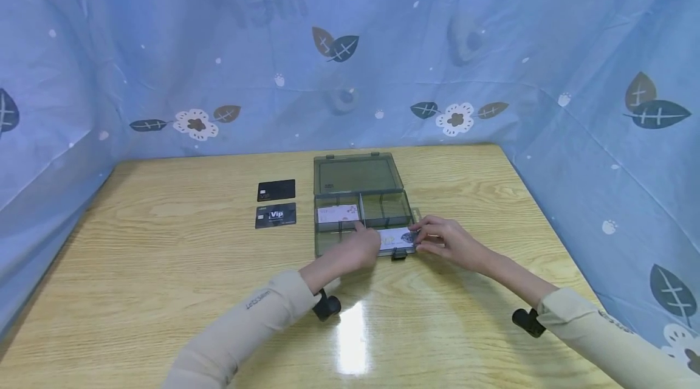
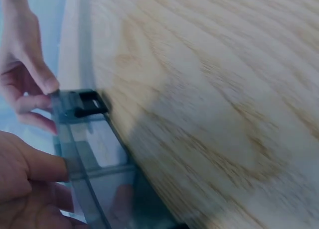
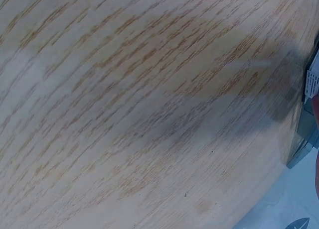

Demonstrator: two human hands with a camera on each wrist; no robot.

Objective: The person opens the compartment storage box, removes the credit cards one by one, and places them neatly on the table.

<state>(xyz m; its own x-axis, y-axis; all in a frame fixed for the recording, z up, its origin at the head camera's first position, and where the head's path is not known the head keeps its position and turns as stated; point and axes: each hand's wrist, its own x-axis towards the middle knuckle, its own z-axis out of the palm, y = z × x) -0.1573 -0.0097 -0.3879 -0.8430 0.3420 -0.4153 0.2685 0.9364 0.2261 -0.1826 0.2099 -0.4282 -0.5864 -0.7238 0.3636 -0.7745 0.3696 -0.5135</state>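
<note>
A translucent grey-green compartment box (image 1: 321,243) lies on the table with its lid (image 1: 358,175) raised at the back. Over its front right compartment is a white card (image 1: 391,239) with gold lettering and a dark pattern. My right hand (image 1: 445,243) pinches the patterned right end of this card, its thumb at the box corner by a latch (image 2: 89,104). At the card's other end my left hand (image 1: 358,250) has its fingers inside the box rim, partly hidden; I cannot tell whether they grip the card. A pinkish-white card (image 1: 337,213) sits in the back left compartment.
Left of the box, a black card (image 1: 276,190) and a dark grey Vip card (image 1: 276,215) lie one behind the other on the wooden table (image 1: 180,267). Blue patterned cloth (image 1: 262,73) hangs behind and along both sides.
</note>
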